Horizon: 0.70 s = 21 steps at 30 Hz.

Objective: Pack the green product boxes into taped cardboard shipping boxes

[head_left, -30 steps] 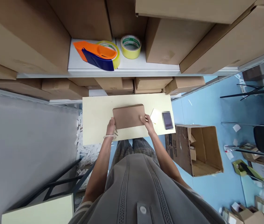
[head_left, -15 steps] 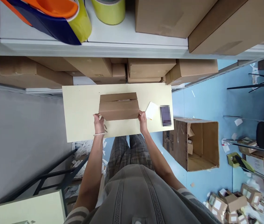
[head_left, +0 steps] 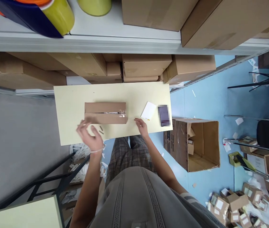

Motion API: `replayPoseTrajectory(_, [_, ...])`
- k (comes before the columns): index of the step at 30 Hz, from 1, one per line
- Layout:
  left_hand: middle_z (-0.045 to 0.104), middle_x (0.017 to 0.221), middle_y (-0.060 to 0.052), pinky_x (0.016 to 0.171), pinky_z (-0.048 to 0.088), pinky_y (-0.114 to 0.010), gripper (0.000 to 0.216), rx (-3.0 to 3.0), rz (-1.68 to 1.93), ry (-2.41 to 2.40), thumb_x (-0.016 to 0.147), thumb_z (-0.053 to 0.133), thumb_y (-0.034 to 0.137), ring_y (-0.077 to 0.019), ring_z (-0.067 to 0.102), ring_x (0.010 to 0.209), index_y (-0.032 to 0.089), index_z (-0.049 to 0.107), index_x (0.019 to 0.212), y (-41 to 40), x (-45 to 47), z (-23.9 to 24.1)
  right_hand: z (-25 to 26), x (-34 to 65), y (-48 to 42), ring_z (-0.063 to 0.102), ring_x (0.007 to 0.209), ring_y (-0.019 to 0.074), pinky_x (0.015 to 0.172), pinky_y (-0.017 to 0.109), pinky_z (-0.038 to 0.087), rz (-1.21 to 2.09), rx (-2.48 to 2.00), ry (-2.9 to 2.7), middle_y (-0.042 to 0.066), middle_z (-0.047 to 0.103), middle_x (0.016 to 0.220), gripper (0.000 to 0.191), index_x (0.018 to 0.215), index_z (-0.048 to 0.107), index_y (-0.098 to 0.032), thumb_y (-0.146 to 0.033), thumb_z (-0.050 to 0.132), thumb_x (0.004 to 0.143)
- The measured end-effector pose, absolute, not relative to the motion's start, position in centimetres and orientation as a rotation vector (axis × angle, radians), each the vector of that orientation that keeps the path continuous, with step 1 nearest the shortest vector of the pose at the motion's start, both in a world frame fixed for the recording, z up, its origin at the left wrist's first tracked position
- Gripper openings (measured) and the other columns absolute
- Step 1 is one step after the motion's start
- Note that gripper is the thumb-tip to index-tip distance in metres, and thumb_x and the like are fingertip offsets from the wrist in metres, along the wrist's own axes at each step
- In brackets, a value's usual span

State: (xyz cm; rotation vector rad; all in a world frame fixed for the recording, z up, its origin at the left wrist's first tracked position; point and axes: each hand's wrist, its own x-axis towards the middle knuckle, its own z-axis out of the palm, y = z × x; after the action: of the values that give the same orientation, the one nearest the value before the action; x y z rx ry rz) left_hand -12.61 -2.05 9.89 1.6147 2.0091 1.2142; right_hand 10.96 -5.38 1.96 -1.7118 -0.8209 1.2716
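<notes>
Spreads the left hand wide by the near left corner of the brown box; can't tell if touching. Holds the right hand loose and free, just right of it. Crosses the near edge of the table with both, with room left of the left hand. Has two dark strips beside the left hand, white paper past the right, and shelf boxes blocking beyond both.

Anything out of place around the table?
Yes: on the floor right of the table, small cartons lie in a jumbled heap and paper scraps are scattered. The box shows a dark line along its top seam, possibly gaping.
</notes>
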Motion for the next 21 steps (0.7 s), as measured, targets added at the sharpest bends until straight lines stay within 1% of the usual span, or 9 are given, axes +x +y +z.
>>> replayPoseTrajectory(2, [0.055, 0.125, -0.013, 0.109, 0.034, -0.047, 0.026, 1.874, 1.068, 1.684, 0.094, 0.042, 0.03, -0.0247, 0.045, 0.129, 0.017, 0.058, 0.109, -2.8, -8.4, 10.5, 1.5, 13.0, -6.1, 0.06, 0.103, 0.0211, 0.093, 0.037, 0.046, 1.152, -1.826, -0.71, 0.008, 0.067, 0.111, 0.031, 0.098, 0.065, -0.019, -0.043, 0.049, 0.085])
replayPoseTrajectory(3, [0.056, 0.124, -0.011, 0.11, 0.034, -0.046, 0.026, 1.973, 0.947, 1.461, 0.094, 0.041, 0.026, -0.0236, 0.045, 0.129, 0.019, 0.059, 0.11, -3.2, -5.9, 10.1, 1.2, 13.9, -6.4, 0.059, 0.104, 0.0211, 0.093, 0.037, 0.046, 1.098, -1.874, -0.652, 0.009, 0.066, 0.112, 0.032, 0.101, 0.064, -0.019, -0.042, 0.048, 0.085])
replayPoseTrajectory(5, [0.055, 0.131, -0.009, 0.113, 0.033, -0.043, 0.03, 2.022, 0.726, 1.116, 0.093, 0.039, 0.021, -0.0211, 0.043, 0.132, 0.021, 0.057, 0.117, -3.6, -1.0, 8.4, 0.7, 15.6, -7.0, 0.057, 0.109, 0.021, 0.095, 0.037, 0.045, 1.027, -1.934, -0.564, 0.01, 0.063, 0.119, 0.036, 0.111, 0.059, -0.018, -0.04, 0.048, 0.085])
replayPoseTrajectory(6, [0.051, 0.136, -0.009, 0.114, 0.032, -0.042, 0.033, 1.98, 0.651, 1.049, 0.092, 0.038, 0.02, -0.0209, 0.041, 0.134, 0.021, 0.054, 0.122, -3.6, 1.3, 7.1, 0.5, 16.3, -7.2, 0.056, 0.113, 0.0209, 0.096, 0.038, 0.045, 1.014, -1.946, -0.538, 0.011, 0.06, 0.124, 0.039, 0.117, 0.056, -0.018, -0.039, 0.048, 0.085])
replayPoseTrajectory(8, [0.041, 0.145, -0.014, 0.113, 0.033, -0.043, 0.042, 1.783, 0.557, 1.165, 0.089, 0.041, 0.018, -0.0233, 0.035, 0.138, 0.016, 0.045, 0.131, -3.3, 5.1, 4.1, 0.0, 17.2, -7.5, 0.053, 0.119, 0.021, 0.1, 0.039, 0.043, 1.014, -1.948, -0.514, 0.013, 0.055, 0.132, 0.046, 0.125, 0.051, -0.018, -0.039, 0.049, 0.085])
replayPoseTrajectory(10, [0.037, 0.148, -0.019, 0.115, 0.029, -0.049, 0.05, 1.563, 0.484, 1.403, 0.085, 0.044, 0.014, -0.0286, 0.028, 0.141, 0.011, 0.04, 0.135, -2.6, 7.6, 1.5, -0.4, 17.6, -7.5, 0.051, 0.123, 0.0215, 0.102, 0.039, 0.042, 1.038, -1.938, -0.514, 0.013, 0.051, 0.136, 0.05, 0.129, 0.048, -0.018, -0.04, 0.05, 0.084])
replayPoseTrajectory(13, [0.037, 0.148, -0.021, 0.115, 0.026, -0.051, 0.056, 1.41, 0.435, 1.504, 0.082, 0.046, 0.012, -0.0306, 0.029, 0.141, 0.009, 0.036, 0.138, -1.8, 8.9, -0.8, -0.8, 17.6, -7.4, 0.049, 0.126, 0.0218, 0.103, 0.039, 0.042, 1.079, -1.908, -0.555, 0.011, 0.049, 0.14, 0.053, 0.132, 0.046, -0.02, -0.042, 0.05, 0.085])
replayPoseTrajectory(16, [0.04, 0.146, -0.019, 0.114, 0.03, -0.048, 0.058, 1.409, 0.405, 1.433, 0.083, 0.046, 0.014, -0.0294, 0.035, 0.138, 0.01, 0.036, 0.14, -2.0, 8.8, -1.1, -0.8, 17.3, -7.5, 0.046, 0.128, 0.0216, 0.106, 0.04, 0.039, 1.1, -1.908, -0.612, 0.008, 0.048, 0.142, 0.054, 0.136, 0.045, -0.023, -0.044, 0.049, 0.086])
replayPoseTrajectory(21, [0.041, 0.146, -0.017, 0.111, 0.035, -0.044, 0.055, 1.471, 0.39, 1.417, 0.086, 0.043, 0.015, -0.0282, 0.038, 0.136, 0.012, 0.035, 0.14, -3.5, 8.5, -0.2, -0.5, 16.7, -7.5, 0.04, 0.134, 0.0223, 0.11, 0.04, 0.034, 1.108, -1.933, -0.644, 0.007, 0.042, 0.147, 0.054, 0.136, 0.046, -0.022, -0.042, 0.047, 0.086])
